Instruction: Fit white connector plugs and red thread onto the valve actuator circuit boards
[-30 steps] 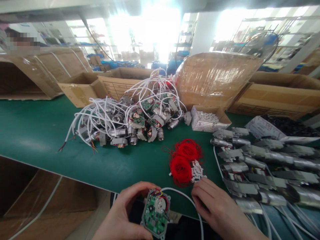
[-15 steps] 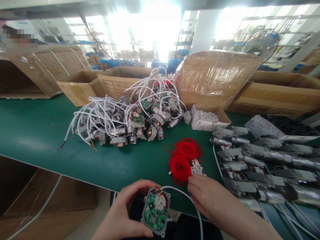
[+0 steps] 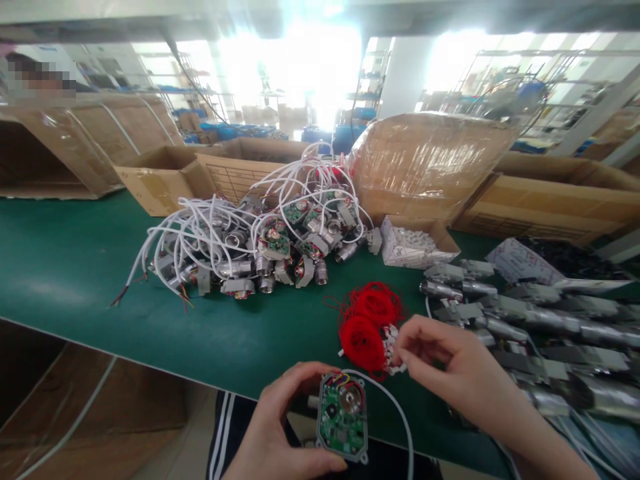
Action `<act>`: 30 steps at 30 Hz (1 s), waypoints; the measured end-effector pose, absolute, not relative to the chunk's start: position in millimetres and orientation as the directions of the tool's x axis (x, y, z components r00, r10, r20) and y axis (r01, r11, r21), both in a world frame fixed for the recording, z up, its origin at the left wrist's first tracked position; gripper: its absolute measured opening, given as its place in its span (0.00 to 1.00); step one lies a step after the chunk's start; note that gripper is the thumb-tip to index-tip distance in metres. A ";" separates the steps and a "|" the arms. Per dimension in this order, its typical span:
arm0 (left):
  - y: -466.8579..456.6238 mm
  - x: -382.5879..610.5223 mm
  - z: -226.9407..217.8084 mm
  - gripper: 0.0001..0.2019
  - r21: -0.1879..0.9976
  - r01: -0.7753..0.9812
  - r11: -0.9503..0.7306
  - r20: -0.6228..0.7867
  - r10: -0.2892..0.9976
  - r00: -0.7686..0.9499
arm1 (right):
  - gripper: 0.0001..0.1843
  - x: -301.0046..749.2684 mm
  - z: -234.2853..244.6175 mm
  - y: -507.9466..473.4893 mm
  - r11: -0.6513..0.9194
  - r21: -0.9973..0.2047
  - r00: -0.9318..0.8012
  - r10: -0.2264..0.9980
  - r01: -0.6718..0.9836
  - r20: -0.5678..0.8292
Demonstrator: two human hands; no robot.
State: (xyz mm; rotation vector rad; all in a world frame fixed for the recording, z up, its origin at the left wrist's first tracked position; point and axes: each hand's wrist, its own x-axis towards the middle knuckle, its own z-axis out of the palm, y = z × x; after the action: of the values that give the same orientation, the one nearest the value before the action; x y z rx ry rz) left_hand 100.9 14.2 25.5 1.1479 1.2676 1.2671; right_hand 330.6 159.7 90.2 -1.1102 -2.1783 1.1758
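Note:
My left hand [image 3: 293, 427] grips a grey housing with an exposed green circuit board [image 3: 343, 417], thumb below and fingers along the top. Colored wires and a round metal part show on the board; a white cable [image 3: 400, 407] curves away from its top. My right hand [image 3: 435, 353] is over the table with thumb and forefinger pinched together at the small white connectors [image 3: 391, 340]. Whatever lies between those fingertips is too small to make out. Beside the connectors are two coiled bundles of thin red wire [image 3: 364, 341].
Board assemblies with white cables [image 3: 275, 243] are heaped on the green table [image 3: 70, 267]. Rows of grey-and-metal units [image 3: 530, 320] cover the right side. Behind stand a small box of white parts [image 3: 417, 247], a box of black parts [image 3: 570, 263] and a wrapped carton [image 3: 430, 167].
My right hand has shifted right and slightly up, its fingers now curled at the connectors. My left hand has moved right with the circuit board housing.

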 end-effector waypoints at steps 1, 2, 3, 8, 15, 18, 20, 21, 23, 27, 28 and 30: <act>17.3 106.3 28.6 0.34 1.000 -0.006 -0.007 0.006 0.995 -0.099 | 0.11 329.9 92.1 162.0 0.289 -0.853 -0.575 0.818 0.435 -0.016; 20.2 111.4 32.0 0.34 1.000 0.010 -0.028 0.029 0.994 -0.109 | 0.12 329.6 94.3 164.3 0.268 -0.864 -0.561 0.828 0.426 -0.020; 22.7 115.9 35.4 0.35 0.998 0.035 -0.051 0.055 0.993 -0.109 | 0.12 329.8 96.7 166.3 0.262 -0.867 -0.547 0.837 0.424 -0.015; 24.9 125.5 41.1 0.44 0.978 0.171 -0.120 0.127 0.991 -0.029 | 0.10 337.6 112.4 170.1 0.372 -0.825 -0.461 0.874 0.426 0.156; 21.6 121.9 34.3 0.48 0.897 0.378 -0.227 0.243 0.970 0.005 | 0.03 338.2 115.5 166.2 0.355 -0.893 -0.407 0.885 0.276 0.226; 20.4 122.6 35.8 0.48 0.864 0.440 -0.245 0.274 0.962 -0.004 | 0.04 334.1 114.0 167.0 0.393 -0.874 -0.426 0.869 0.286 0.251; 19.5 124.9 37.5 0.45 0.883 0.431 -0.185 0.210 0.978 -0.010 | 0.05 335.4 115.3 167.1 0.392 -0.872 -0.421 0.872 0.294 0.250; 19.4 126.6 38.4 0.43 0.904 0.404 -0.142 0.161 0.987 -0.014 | 0.05 337.4 116.7 166.5 0.386 -0.872 -0.425 0.873 0.300 0.240; 19.7 130.7 39.8 0.39 0.946 0.320 -0.055 0.066 0.998 -0.025 | 0.04 342.7 120.6 163.8 0.374 -0.872 -0.452 0.867 0.316 0.209; 20.6 139.0 38.6 0.33 0.992 0.113 0.060 -0.054 0.997 -0.058 | 0.04 350.4 129.3 152.5 0.405 -0.844 -0.527 0.830 0.351 0.179; 20.4 140.6 37.6 0.33 0.993 0.071 0.098 -0.095 0.994 -0.054 | 0.05 350.8 131.1 148.7 0.424 -0.830 -0.550 0.816 0.362 0.177; 19.6 142.8 36.3 0.35 0.986 0.004 0.169 -0.168 0.984 -0.058 | 0.06 350.1 133.8 140.7 0.468 -0.800 -0.595 0.783 0.376 0.179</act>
State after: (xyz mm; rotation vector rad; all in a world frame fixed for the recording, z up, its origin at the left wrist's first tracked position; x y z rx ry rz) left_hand 142.8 19.6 36.3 1.0616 1.3332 1.1204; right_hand 350.1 140.7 133.8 -0.9600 -2.1837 1.0013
